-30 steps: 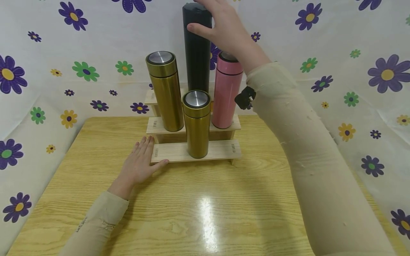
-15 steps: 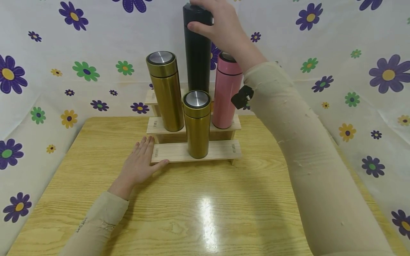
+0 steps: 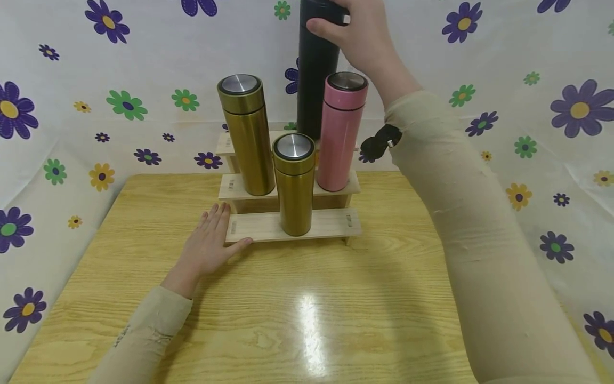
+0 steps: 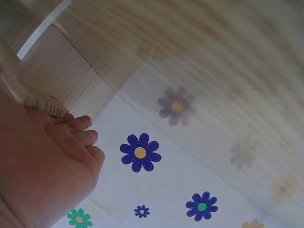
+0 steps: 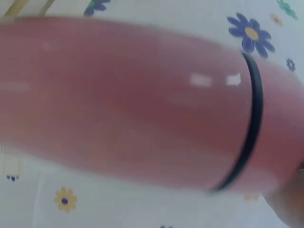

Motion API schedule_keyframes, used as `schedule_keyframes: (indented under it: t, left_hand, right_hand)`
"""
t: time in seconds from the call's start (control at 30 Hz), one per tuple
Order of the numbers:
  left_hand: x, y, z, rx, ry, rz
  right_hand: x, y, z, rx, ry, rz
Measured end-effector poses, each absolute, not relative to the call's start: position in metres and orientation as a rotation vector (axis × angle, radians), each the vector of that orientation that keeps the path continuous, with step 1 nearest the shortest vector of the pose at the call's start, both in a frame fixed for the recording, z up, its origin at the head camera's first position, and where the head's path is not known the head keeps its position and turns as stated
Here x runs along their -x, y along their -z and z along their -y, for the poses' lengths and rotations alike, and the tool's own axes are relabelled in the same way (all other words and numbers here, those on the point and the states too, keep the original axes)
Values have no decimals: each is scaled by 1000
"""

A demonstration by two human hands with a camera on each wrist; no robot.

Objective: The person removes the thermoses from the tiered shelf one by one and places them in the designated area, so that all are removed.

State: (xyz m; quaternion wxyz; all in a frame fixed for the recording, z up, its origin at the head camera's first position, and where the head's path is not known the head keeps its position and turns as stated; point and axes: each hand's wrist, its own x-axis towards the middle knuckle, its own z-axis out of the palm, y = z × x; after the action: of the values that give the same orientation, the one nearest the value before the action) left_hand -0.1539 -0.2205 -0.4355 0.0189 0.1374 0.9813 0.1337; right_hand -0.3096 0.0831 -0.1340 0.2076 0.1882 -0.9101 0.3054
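Head view: my right grip (image 3: pixel 363 35) holds the black bottle (image 3: pixel 315 80) beneath it, the pink bottle (image 3: pixel 340 138) lower in front; my straight-fingered left grip (image 3: pixel 206 246) touches the rack (image 3: pixel 332 224). I judge this positioning, next needing steady clearance.

Black bottle (image 3: pixel 315 80) and right grip (image 3: pixel 361 36) farther right.

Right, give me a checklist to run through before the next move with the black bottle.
1. Right hand holding the black bottle: ok, near its top.
2. Left hand at the wooden stand's left end: ok.
3. Black bottle's base on the top shelf: cannot tell, partly hidden.
4. Black bottle fully inside the head view: not ok, top cut off.
5. Pink bottle standing on the middle shelf: ok.
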Motion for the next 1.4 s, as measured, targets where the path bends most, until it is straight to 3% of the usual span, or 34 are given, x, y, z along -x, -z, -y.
schedule_keyframes:
  t: [0.7, 1.4]
  left_hand:
    - [153, 434, 220, -432, -429, -3057]
    - [155, 435, 221, -439, -394, -3054]
  right_hand:
    - [300, 150, -179, -305, -1071, 2361]
    - [294, 204, -257, -107, -1010, 2457]
